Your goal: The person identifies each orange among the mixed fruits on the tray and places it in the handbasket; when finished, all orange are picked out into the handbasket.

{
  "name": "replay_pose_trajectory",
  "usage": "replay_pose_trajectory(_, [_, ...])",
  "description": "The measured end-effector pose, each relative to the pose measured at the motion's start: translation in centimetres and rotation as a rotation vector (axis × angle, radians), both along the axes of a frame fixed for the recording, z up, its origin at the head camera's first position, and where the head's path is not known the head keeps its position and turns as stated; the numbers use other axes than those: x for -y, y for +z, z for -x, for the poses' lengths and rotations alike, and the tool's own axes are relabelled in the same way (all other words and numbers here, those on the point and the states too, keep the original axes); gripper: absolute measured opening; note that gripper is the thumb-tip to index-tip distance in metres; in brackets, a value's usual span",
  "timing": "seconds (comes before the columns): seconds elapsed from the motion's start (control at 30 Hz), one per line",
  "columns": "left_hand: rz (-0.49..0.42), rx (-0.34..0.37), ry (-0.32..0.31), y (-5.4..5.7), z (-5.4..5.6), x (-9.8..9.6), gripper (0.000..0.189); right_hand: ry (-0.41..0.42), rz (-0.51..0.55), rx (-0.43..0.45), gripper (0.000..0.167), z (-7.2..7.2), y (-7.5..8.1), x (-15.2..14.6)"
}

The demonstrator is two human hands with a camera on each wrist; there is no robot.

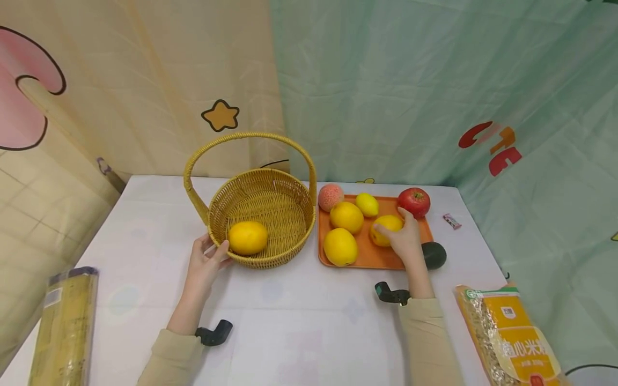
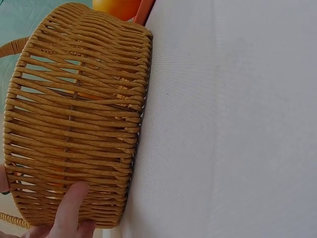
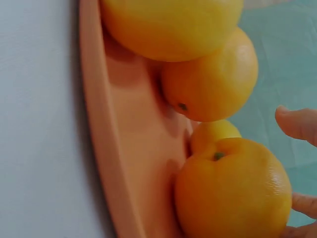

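My left hand [image 1: 205,262] holds the near left rim of a wicker basket [image 1: 289,252], thumb at the rim and fingers against the woven outer wall. Inside the basket lies an oval yellow-orange fruit [image 1: 248,237]. Over an orange tray [image 1: 372,261], my right hand [image 1: 405,236] reaches round an orange [image 3: 233,191]. In the right wrist view its fingers are at the fruit's side while the thumb [image 3: 297,124] stands apart from it. Also on the tray are another orange [image 1: 346,217], a large yellow fruit [image 1: 340,247] and a lemon [image 1: 367,205].
A bumpy pink fruit [image 1: 331,198], a red fruit [image 1: 414,202] and a dark green fruit [image 1: 433,255] sit at the tray's edges. A small wrapped candy [image 1: 451,221] lies right. Large packages flank the table: a yellow one [image 1: 65,327] left, a grain bag [image 1: 509,335] right.
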State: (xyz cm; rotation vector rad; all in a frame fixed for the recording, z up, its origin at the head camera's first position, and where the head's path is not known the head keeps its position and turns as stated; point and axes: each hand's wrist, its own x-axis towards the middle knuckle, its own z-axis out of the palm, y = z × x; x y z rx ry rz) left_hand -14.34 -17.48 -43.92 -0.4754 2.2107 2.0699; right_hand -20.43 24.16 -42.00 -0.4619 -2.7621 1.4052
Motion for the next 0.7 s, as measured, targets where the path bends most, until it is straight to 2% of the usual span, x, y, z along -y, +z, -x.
replay_pose_trajectory(0.3, [-0.007, -0.004, 0.009, 0.0, 0.0, 0.0, 0.072, -0.058, -0.005, 0.061, 0.102, 0.2, -1.3, 0.6])
replay_pose_trajectory(0.7, [0.002, 0.000, 0.006, -0.1, 0.0, 0.0, 0.071, -0.156, 0.035, 0.040, 0.097, -0.2, -1.9, 1.3])
